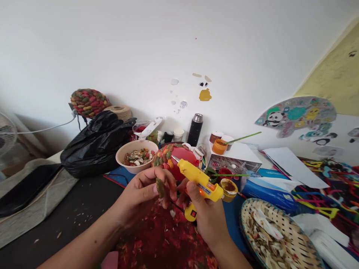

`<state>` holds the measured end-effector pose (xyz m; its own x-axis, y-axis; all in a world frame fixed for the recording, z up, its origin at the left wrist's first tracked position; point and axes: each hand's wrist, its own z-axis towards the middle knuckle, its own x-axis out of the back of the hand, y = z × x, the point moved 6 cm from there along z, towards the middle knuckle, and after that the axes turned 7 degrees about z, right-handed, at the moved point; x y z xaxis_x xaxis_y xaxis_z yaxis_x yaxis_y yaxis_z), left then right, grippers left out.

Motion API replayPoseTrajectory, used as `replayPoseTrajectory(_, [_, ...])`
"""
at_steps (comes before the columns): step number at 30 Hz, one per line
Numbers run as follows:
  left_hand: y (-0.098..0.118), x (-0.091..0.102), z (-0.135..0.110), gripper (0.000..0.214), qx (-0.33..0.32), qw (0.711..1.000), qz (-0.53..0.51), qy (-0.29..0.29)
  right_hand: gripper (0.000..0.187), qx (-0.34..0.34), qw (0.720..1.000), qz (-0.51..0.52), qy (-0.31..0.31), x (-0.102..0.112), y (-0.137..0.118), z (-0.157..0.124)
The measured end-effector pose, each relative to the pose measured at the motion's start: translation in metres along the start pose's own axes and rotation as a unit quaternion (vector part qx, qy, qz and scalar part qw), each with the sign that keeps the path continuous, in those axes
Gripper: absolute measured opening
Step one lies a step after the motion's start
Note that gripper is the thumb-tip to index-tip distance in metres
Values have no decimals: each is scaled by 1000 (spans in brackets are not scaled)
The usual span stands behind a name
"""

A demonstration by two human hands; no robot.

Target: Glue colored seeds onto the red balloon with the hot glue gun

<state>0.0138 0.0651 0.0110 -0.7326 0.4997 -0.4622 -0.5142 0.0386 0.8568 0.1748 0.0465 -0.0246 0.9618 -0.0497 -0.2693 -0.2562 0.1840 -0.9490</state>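
Left hand (147,186): thumb and fingertips pinched together on a small dark-green piece (160,188). Piece sits above the middle of the desk (92,194), just left of the glue gun. Right hand (210,215): fingers closed around the handle of a yellow glue gun (193,175), tilted, nozzle pointing up and left, small orange light lit. Behind the nozzle, toward the desk's back edge: red rounded form (183,153), its left part covered in green, red and yellow pieces. Contact between nozzle and form: cannot tell.

Left of the form: beige bowl (126,167) containing mixed fragments. Near the back edge: black flask (195,130), upright. Right of the gun: open yellow paint jar (228,189). Toward the near right corner: woven basket (301,243) holding pale scraps. Below the hands: red-stained surface (157,243).
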Motion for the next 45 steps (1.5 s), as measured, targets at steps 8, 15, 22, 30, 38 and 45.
replayPoseTrajectory(8, [3,2,0,38,-4,1000,16,9,62,-37,997,38,-63,-15,-14,1])
replayPoseTrajectory(15, [-6,17,1,42,7,972,196,126,64,-12,999,-19,-27,-2,-14,3])
replayPoseTrajectory(22, [-7,9,-4,45,-13,953,265,146,53,39,996,-77,-16,-7,-19,2])
replayPoseTrajectory(30, [-10,6,-5,40,-3,967,232,107,46,48,993,-102,-16,-7,-21,3])
replayPoseTrajectory(38, [-25,4,2,42,73,992,89,54,42,55,995,-81,29,0,-16,4])
replayPoseTrajectory(45, [-29,10,2,44,94,990,60,82,33,80,994,-72,8,-1,-12,5])
